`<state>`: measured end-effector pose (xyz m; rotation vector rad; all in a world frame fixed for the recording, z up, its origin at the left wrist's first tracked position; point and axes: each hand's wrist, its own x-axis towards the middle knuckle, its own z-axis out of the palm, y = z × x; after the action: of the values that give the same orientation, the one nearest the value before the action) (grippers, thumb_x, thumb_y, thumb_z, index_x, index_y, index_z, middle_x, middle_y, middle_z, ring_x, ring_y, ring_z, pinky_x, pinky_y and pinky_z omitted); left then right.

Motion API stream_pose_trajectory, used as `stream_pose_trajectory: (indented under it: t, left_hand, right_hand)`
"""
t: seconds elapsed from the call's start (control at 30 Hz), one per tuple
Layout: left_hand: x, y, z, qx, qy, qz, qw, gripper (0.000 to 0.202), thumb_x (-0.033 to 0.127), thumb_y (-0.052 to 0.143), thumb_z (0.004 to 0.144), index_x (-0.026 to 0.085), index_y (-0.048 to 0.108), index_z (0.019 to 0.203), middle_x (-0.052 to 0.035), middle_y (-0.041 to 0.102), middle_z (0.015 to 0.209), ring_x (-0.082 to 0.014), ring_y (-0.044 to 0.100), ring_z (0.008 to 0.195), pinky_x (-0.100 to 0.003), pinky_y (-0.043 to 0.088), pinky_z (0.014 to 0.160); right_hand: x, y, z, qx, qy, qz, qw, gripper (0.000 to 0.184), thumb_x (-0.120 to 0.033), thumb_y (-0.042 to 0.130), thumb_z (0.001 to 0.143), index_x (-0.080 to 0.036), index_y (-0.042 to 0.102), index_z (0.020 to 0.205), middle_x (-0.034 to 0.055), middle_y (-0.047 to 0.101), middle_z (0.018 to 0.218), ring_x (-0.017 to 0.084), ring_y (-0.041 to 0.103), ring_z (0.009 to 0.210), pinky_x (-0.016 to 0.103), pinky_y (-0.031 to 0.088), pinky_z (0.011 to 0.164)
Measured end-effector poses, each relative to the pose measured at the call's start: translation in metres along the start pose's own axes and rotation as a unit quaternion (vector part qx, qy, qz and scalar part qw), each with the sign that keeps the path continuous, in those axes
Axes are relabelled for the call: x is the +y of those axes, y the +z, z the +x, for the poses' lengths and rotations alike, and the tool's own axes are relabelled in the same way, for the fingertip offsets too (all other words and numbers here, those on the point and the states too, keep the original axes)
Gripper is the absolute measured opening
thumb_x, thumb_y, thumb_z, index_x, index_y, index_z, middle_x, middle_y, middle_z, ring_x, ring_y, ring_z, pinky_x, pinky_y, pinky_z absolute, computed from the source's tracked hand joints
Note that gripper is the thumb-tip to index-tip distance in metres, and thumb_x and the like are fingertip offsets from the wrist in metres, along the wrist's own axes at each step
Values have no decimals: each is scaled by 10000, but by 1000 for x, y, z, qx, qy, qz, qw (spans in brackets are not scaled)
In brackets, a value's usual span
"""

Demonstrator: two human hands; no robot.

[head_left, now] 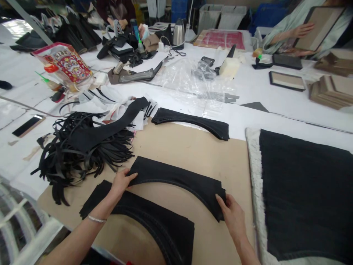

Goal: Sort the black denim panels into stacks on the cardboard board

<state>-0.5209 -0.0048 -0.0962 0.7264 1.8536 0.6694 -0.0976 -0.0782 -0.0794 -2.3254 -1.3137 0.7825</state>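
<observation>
A curved black fabric piece (179, 179) lies on the brown board (182, 147) in front of me. My left hand (121, 181) pinches its left end, fingers closed on the cloth. My right hand (232, 215) grips its right end, fingers curled over the edge. A second curved black piece (193, 122) lies farther back on the board. Another, larger black piece (154, 221) lies under my left forearm near the board's front edge.
A heap of black strips (82, 151) sits to the left. A large black panel on white fleece (306, 191) lies right. Clear plastic (193, 79), a kettle (178, 34), a snack bag (64, 62) and frames (286, 80) lie farther back. Another person's hands (300, 31) hold a board.
</observation>
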Motion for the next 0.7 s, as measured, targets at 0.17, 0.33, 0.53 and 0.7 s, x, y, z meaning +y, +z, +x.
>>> stream_pose_trajectory:
  t: [0.17, 0.33, 0.53, 0.7]
  left_hand:
    - [7, -2, -6, -5, 11, -32, 999, 461, 492, 751, 550, 155, 641, 845, -6, 655, 688, -152, 574, 553, -222, 414, 437]
    - [10, -7, -11, 18, 56, -32, 998, 443, 498, 741, 594, 159, 650, 865, 16, 633, 667, -122, 530, 517, -196, 375, 409]
    - [-1, -7, -2, 26, 52, -18, 998, 425, 504, 727, 614, 158, 620, 838, 22, 615, 649, -120, 520, 482, -205, 375, 391]
    - [-13, -4, 13, 38, 20, 21, 999, 470, 541, 727, 578, 161, 630, 835, 19, 610, 600, -147, 553, 484, -242, 421, 438]
  right_hand:
    - [5, -1, -1, 4, -28, -18, 999, 412, -599, 384, 836, -220, 521, 750, -9, 536, 589, 200, 519, 583, 327, 372, 581]
    - [6, -5, -1, -15, -33, -7, 999, 407, -589, 354, 875, -221, 528, 855, 13, 600, 694, 212, 561, 646, 330, 387, 623]
    - [0, 0, 1, -15, -30, -49, 998, 389, -587, 353, 872, -241, 483, 751, -19, 525, 595, 187, 509, 557, 311, 319, 559]
    - [-3, 6, 2, 6, -17, -86, 996, 400, -593, 321, 875, -247, 439, 711, -15, 518, 585, 185, 490, 545, 307, 295, 546]
